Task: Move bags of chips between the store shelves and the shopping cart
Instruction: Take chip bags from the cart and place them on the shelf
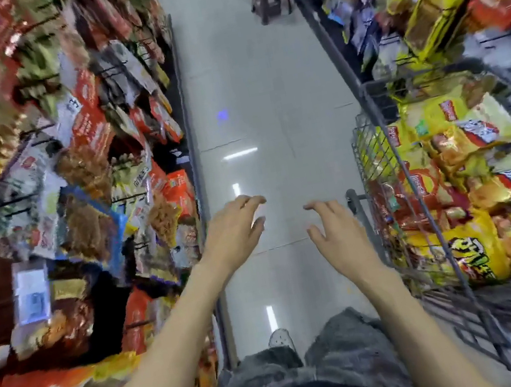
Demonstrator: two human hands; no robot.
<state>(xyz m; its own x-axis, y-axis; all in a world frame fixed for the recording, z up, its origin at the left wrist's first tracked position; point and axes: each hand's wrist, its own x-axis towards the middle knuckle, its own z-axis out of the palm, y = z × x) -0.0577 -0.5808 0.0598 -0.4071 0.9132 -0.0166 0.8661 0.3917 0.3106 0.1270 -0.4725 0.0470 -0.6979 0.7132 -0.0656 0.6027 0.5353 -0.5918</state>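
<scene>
Head view: both hands hover empty over the aisle floor (pixel 250 92) — left hand (pixel 233 231) and right hand (pixel 335 230) spread open, fingers curled. Bags of chips (pixel 462 191) fill the shopping cart (pixel 373 152) on the right; blurred shelves (pixel 70 157) stand left.

The pale tiled aisle floor (pixel 250 92) lay open ahead; packed snack shelves (pixel 78 163) hemmed its left; the grey wire shopping cart (pixel 383 191), heaped with yellow chip bags (pixel 466 156), crowded its right.
</scene>
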